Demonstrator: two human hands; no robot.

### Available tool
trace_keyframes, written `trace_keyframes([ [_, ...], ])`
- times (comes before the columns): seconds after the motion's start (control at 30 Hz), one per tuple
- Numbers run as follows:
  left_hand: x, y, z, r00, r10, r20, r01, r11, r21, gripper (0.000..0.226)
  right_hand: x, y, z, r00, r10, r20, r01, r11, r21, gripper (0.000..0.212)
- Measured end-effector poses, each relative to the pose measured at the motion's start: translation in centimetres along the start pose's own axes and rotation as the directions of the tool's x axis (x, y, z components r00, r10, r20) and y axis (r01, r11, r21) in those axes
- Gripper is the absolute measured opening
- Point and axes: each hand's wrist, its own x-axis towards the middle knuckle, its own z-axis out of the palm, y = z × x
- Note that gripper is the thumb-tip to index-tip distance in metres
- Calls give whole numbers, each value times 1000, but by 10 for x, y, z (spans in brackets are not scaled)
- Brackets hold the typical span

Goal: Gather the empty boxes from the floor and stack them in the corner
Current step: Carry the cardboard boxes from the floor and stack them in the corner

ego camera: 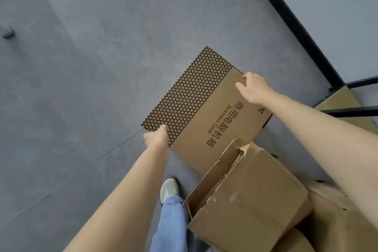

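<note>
The printed box (206,108), brown cardboard with a band of black honeycomb dots along one end and the words "Business Case" beside a line of Chinese characters, is held tilted above the grey floor (71,88). The left hand (156,136) grips the box's near corner on the dotted end, fingers curled under the edge and thumb on top, so that grip is clamped on the cardboard. The right hand (254,88) holds the opposite long edge of the box, its fingers bent over the rim there and its grip likewise closed on the box. Both bare forearms reach out toward it from the lower part of the view.

Just below the printed box, overlapping its lower edge in the view, lies a torn open box (249,194) of plain cardboard, its flaps ragged and its mouth turned toward the person's leg. More flattened cardboard (335,221) sits beneath and to the right of that torn one. Left of the torn box are a blue jeans leg (170,225) and a grey shoe (169,188) planted on the floor. Beyond the printed box, to the upper right, a black baseboard (290,20) runs along the wall (327,6) toward a corner, where black metal bars (360,83) cross over another cardboard surface.
</note>
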Motion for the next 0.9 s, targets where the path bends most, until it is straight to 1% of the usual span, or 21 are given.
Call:
trace_keyframes([
  [0.03,10,-2,4,999,-29,-32,28,999,-22,49,13,1,9,1000,6,1,-6,1000,-7,58],
  [0.1,41,-12,11,993,-76,-91,76,997,-14,56,40,4,24,1000,20,0,-20,999,-31,62],
  [0.17,61,-23,16,991,-120,-60,118,993,-30,56,62,8,38,999,35,11,-35,998,-50,67],
  [0.3,93,-44,34,991,-132,29,133,990,-53,48,97,13,60,999,46,-21,-48,996,-74,76],
  [0.37,106,-54,43,986,-141,86,150,984,-98,46,115,19,67,997,63,-35,-65,996,-61,80],
  [0.47,116,-65,51,980,-158,119,176,971,-160,63,130,28,72,991,125,-45,-125,992,-6,85],
  [0.57,116,-73,53,972,-181,149,206,962,-179,83,136,30,76,985,148,-83,-145,988,48,87],
  [0.63,113,-76,52,970,-169,173,204,956,-213,89,134,31,75,978,177,-108,-166,981,98,86],
  [0.73,107,-72,46,977,-118,178,160,956,-245,89,126,34,67,971,210,-112,-192,969,156,87],
  [0.8,102,-61,41,984,-76,159,115,961,-251,88,118,32,58,971,199,-132,-172,965,197,87],
  [0.9,82,-34,30,994,17,109,8,974,-226,82,98,20,31,972,160,-171,-109,956,272,84],
])
